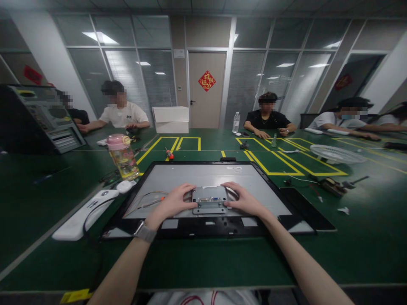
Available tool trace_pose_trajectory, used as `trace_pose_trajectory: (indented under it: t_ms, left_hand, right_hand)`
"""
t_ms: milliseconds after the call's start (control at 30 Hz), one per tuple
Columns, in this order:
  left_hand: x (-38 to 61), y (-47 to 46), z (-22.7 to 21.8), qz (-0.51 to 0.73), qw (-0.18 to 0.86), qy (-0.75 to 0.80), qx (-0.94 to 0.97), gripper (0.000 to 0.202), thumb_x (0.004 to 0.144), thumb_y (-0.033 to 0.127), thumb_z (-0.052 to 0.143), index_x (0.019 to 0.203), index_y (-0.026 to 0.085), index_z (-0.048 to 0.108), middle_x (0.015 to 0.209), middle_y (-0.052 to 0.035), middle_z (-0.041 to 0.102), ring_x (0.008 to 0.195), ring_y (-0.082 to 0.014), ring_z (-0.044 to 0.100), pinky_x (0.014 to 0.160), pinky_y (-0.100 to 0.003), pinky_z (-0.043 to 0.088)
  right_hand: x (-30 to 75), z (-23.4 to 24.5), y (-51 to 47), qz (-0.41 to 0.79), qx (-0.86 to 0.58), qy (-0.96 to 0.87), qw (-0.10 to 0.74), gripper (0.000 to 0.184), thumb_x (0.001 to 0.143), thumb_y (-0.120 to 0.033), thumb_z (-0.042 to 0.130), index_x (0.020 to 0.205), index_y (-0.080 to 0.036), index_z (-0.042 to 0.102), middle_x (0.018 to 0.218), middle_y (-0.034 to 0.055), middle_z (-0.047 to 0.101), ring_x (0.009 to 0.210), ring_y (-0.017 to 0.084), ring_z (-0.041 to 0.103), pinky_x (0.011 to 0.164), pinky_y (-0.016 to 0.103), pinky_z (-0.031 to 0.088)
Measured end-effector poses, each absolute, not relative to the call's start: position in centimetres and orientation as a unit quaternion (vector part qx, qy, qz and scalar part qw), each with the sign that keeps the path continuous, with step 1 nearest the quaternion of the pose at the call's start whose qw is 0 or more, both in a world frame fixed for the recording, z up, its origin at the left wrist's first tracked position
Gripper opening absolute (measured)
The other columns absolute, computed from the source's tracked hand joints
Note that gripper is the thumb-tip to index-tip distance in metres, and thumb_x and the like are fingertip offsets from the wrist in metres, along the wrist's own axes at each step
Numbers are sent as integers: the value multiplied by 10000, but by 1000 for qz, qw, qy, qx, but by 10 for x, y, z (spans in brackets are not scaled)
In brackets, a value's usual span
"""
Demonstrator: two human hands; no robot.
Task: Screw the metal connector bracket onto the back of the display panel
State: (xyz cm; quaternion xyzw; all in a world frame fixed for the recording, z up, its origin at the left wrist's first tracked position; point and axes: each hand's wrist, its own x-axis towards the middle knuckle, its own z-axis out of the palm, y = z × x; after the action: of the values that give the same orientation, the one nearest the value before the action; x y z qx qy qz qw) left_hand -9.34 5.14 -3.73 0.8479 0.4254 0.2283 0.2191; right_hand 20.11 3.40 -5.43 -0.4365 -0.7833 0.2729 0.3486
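Note:
Between my two hands is a small grey metal bracket plate (209, 208) with a row of connector ports along it. My left hand (174, 202) grips its left edge, thumb in front and fingers behind. On the opposite edge, my right hand (243, 200) holds it the same way. Beneath lies a monitor panel (254, 178), back side up, with a silver sheet and a black frame. Thin coloured wires (144, 199) run over the panel left of the plate. Whether the plate touches the panel I cannot tell.
A white power strip (84, 214) and a pink-lidded bottle (122, 159) stand left of the panel. To the right are a black flat piece (307, 209) and a power tool (332, 186). An open computer case (41, 118) is far left. Several people sit across the green table (203, 262).

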Motion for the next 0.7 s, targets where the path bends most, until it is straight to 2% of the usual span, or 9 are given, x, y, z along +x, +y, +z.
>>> trace_pose_trajectory:
  t_ms: [267, 567, 700]
  left_hand:
    - [-92, 57, -43, 224, 210, 443, 842, 617, 715, 395, 699, 1277, 175, 572, 1320, -109, 576, 1188, -289, 550, 1018, -371, 404]
    - [-100, 48, -31, 246, 284, 452, 809, 734, 682, 480, 718, 1326, 188, 521, 1353, -98, 544, 1201, -271, 536, 1048, -363, 377]
    - [-101, 41, -27, 220, 282, 455, 815, 763, 616, 441, 771, 1305, 209, 540, 1321, -88, 558, 1182, -271, 537, 1041, -372, 383]
  right_hand:
    - [204, -61, 37, 287, -469, -777, 307, 625, 713, -352, 717, 1286, -174, 540, 1343, 145, 501, 1264, 299, 440, 1102, 485, 290]
    - [200, -48, 30, 303, -445, -770, 343, 466, 701, -287, 736, 1140, -186, 618, 1180, 89, 602, 1114, 261, 553, 1014, 419, 392]
    - [201, -49, 25, 306, -436, -782, 325, 514, 653, -275, 774, 1132, -184, 612, 1160, 93, 602, 1096, 273, 557, 996, 435, 406]
